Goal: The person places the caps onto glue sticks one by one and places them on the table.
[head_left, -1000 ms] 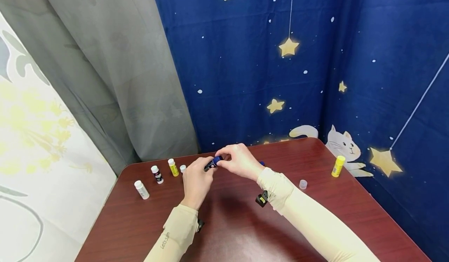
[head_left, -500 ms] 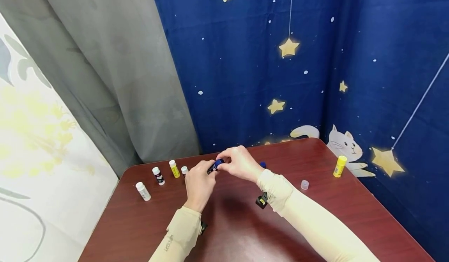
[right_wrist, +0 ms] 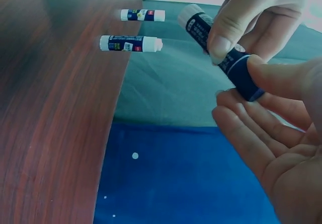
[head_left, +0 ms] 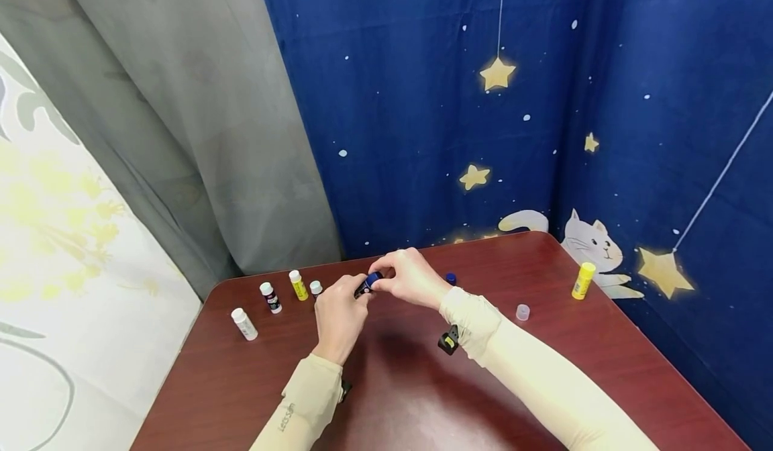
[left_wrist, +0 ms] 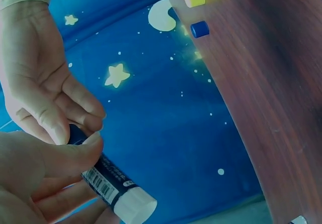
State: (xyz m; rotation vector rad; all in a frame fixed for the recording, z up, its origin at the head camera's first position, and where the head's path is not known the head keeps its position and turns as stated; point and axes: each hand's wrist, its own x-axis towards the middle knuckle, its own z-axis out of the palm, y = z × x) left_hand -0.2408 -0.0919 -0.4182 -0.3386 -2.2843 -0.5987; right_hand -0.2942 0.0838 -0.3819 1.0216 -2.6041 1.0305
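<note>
Above the far part of the table, a dark blue glue stick (right_wrist: 198, 30) with a white base is held tilted between both hands. My left hand (head_left: 339, 313) grips its body, the thumb lying across the barcode label (left_wrist: 100, 182) in the left wrist view. With thumb and fingers, my right hand (head_left: 413, 280) pinches the dark blue cap (right_wrist: 246, 80) at the other end. The cap sits in line with the body, right at the pale ring seen in the right wrist view. The left thumb and fingers hide part of the body.
On the table's left stand a white glue stick (head_left: 244, 324), a dark-labelled one (head_left: 271, 298) and a yellow one (head_left: 298, 285). Another white-topped stick (head_left: 316, 288) is partly behind my left hand. Rightward are a blue cap (head_left: 451, 278), a clear cap (head_left: 523, 312) and a yellow glue stick (head_left: 583, 281).
The head view shifts slightly. Both hands stay together on the glue stick, and a little less of its body shows between them than a second ago.
</note>
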